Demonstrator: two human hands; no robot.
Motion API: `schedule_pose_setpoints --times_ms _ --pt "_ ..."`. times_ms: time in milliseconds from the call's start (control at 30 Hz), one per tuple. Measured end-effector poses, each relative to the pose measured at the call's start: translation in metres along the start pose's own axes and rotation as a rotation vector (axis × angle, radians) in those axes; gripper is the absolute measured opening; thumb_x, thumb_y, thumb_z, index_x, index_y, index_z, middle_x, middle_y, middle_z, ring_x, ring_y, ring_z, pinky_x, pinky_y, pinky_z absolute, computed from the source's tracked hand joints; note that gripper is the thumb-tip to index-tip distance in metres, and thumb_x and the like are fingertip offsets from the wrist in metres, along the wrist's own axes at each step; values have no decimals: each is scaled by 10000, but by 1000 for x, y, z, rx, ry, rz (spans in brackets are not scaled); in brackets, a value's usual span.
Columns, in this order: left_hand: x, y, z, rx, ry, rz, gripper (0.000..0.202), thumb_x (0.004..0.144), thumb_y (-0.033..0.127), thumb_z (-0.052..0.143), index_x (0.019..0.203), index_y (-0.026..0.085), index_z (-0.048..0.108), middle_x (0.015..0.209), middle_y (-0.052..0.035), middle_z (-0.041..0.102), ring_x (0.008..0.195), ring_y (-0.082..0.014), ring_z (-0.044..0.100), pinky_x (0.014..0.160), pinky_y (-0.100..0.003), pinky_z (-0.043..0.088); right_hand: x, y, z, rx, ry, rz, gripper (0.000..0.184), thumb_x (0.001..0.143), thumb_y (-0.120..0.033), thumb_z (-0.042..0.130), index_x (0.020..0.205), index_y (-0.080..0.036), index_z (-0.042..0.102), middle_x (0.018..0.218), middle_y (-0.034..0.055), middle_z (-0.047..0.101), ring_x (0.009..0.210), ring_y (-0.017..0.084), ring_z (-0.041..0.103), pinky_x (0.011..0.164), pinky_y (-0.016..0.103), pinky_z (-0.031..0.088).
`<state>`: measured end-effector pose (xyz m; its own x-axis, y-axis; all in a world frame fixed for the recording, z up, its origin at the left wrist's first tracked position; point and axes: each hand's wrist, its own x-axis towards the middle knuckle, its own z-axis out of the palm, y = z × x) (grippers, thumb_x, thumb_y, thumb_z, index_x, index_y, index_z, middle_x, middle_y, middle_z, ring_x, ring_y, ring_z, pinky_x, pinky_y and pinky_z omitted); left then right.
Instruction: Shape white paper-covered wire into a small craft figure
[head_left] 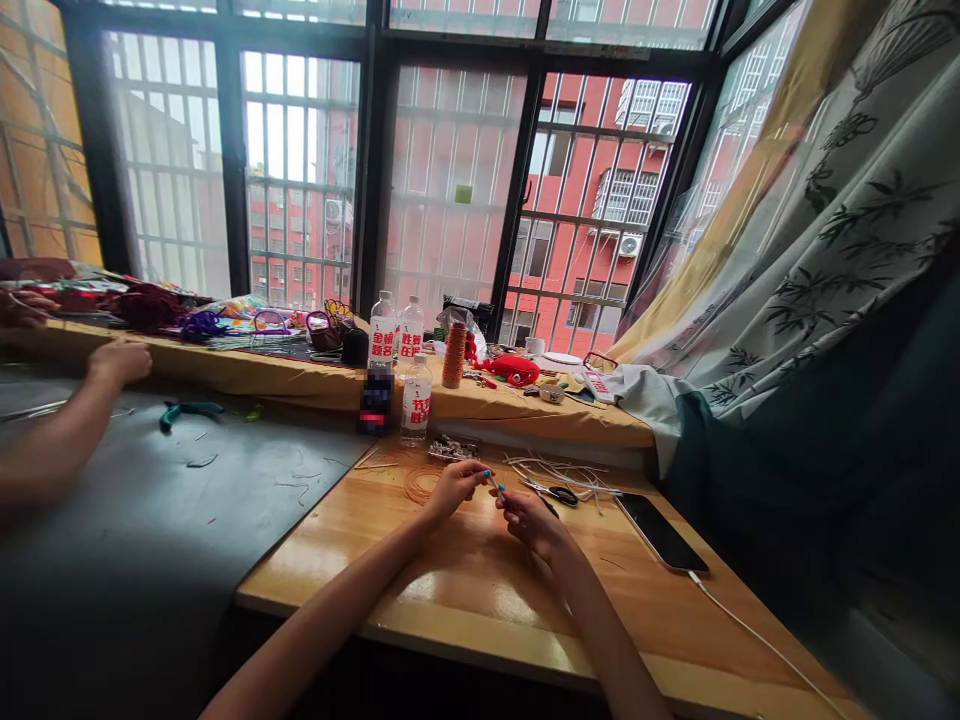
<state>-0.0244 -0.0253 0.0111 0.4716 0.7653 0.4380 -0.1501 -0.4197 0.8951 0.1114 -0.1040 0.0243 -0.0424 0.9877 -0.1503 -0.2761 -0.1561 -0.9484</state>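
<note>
Above the wooden table, my left hand and my right hand meet with fingertips almost touching, both closed in a pinch. Between them shows a short, thin, pale piece, too small to name. Blue polish colours the thumbnails. Just left of my left hand lies a coil of thin orange cord. Beyond the hands, small metal parts are heaped together. Black-handled scissors rest beside my right hand, near a loose bundle of white cords.
A phone with a white charging cable lies at right. Water bottles and a brown thread spool stand behind. On the grey table at left are teal pliers; another person's hand is above it. A curtain hangs right.
</note>
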Motion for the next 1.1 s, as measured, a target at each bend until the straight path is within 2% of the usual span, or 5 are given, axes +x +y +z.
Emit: schedule_pose_setpoints --times_ms 200,267,467,667,1100 --pt "-4 6 1 356 29 305 122 727 235 503 669 160 580 663 -14 528 613 -112 473 586 -220 360 -7 -1 7 13 -109 1 162 595 -268 637 642 -138 552 600 -26 512 380 -1 263 343 153 131" --pt "-6 8 3 411 17 344 109 739 211 487 681 163 567 683 -18 530 641 -119 482 616 -225 364 -8 -1 7 14 -131 3 176 590 -275 644 645 -139 547 616 -20 525 379 -2 265 346 152 134" --pt "-7 8 5 363 36 265 91 717 218 513 651 156 523 624 0 515 558 -101 464 546 -210 362 -6 -1 6 8 -110 -12 159 586 -255 649 639 -137 556 596 -28 516 375 -1 261 338 149 134" --pt "-2 6 4 78 -94 44 188 727 327 476 731 142 508 546 38 486 382 -51 397 372 -168 305 -2 -1 3 26 -62 -41 155 591 -250 652 658 -146 559 579 -36 504 379 2 273 330 138 144" --pt "-3 12 6 -36 -92 61 207 673 300 535 747 115 594 570 24 490 380 -30 389 362 -162 305 -1 0 0 25 -59 -66 161 591 -246 658 687 -142 582 573 -32 503 389 1 307 340 126 182"
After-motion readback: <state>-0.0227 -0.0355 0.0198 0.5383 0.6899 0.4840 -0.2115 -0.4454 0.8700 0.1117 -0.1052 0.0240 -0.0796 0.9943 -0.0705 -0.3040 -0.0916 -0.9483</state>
